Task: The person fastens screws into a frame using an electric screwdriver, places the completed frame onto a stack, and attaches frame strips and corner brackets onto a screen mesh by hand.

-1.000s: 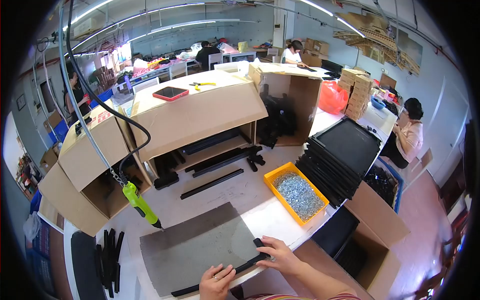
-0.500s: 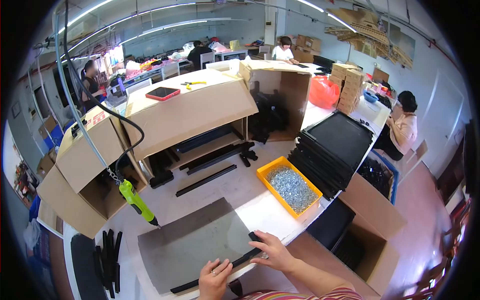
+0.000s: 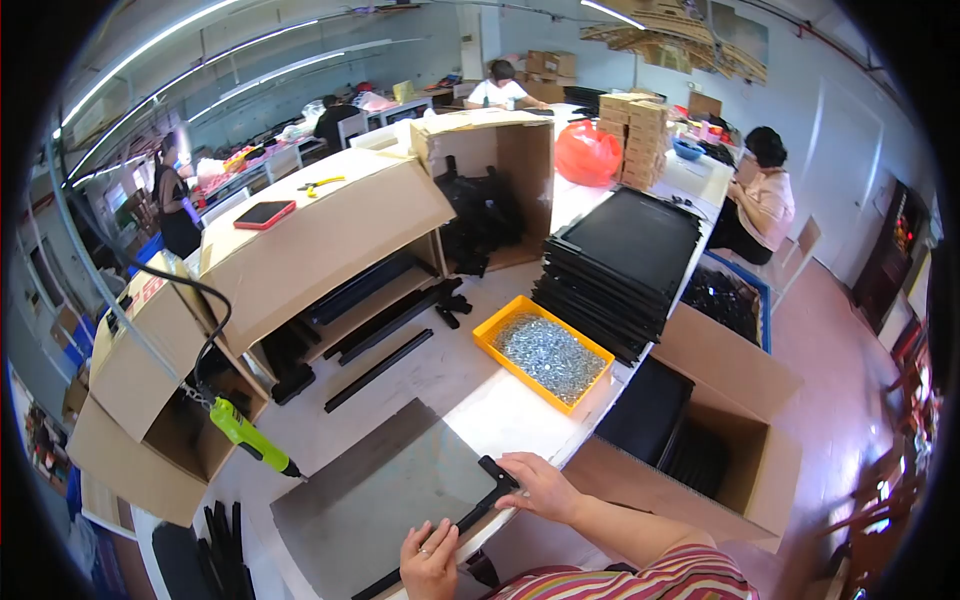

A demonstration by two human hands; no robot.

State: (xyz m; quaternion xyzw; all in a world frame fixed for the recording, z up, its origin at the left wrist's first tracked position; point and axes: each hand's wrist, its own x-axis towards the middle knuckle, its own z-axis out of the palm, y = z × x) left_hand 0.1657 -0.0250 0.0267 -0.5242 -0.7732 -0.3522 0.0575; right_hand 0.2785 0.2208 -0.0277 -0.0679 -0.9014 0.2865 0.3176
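Observation:
A long black strip (image 3: pixel 474 517) lies along the near edge of the grey mat (image 3: pixel 375 490). My left hand (image 3: pixel 430 562), with a ring on one finger, has its fingers pressed together over the strip's middle. At the strip's right end, a short black corner piece (image 3: pixel 496 474) sits crosswise to it, forming an angle. My right hand (image 3: pixel 541 488) pinches this piece between thumb and fingers; part of the joint is hidden. Beyond the mat's left side hangs a green electric screwdriver (image 3: pixel 250 436), tip down, untouched.
A yellow tray (image 3: pixel 490 334) of small metal screws stands beyond my right hand, beside stacked black panels (image 3: pixel 625 250). Loose black strips (image 3: pixel 378 371) lie before the cardboard boxes (image 3: pixel 330 255). An open carton (image 3: pixel 765 455) is at right. Other people sit or stand farther back.
My view has turned and shifted, so the bench things appear farther left. At the strip's right end, the short black piece now shows crosswise, with my right hand around it.

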